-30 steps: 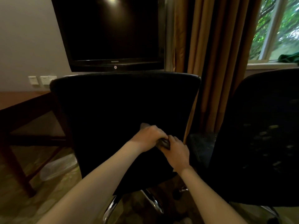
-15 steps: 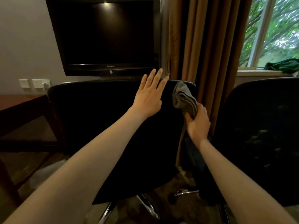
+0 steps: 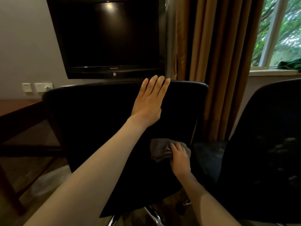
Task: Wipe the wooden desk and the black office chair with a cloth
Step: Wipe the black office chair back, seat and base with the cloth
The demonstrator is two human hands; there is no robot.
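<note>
Cloth point(image 3: 160, 150) gripped by right hand point(image 3: 179, 156); left hand point(image 3: 149, 103) flat.

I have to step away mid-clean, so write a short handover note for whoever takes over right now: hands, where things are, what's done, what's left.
Left hand: open, flat against the top of the chair back.
Right hand: holds the cloth against the lower right of that chair back.
Desk: off to the left, no hand on it.
Done: wiping of the chair back is under way; how much is clean cannot be told.
Left: finish the chair back, then the rest of it; wipe the desk if not done.
</note>
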